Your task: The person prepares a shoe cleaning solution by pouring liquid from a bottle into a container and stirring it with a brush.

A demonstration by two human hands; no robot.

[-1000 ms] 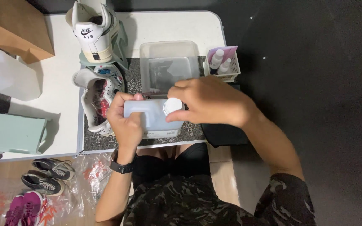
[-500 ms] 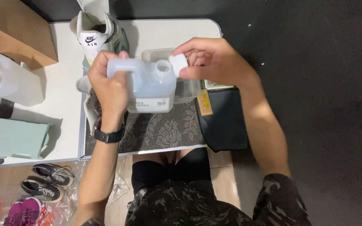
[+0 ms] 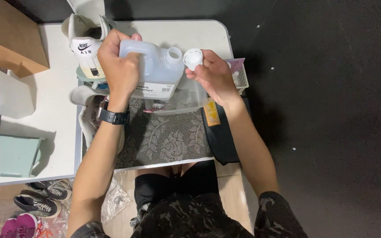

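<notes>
Where jug point(image 3: 155, 70) covers, tub point(image 3: 186, 99) unclear

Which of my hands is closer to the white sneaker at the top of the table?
Left. Your left hand grips the jug right beside the white sneaker. Your right hand holds the white cap on the jug's far side, farther from the shoe.
</notes>
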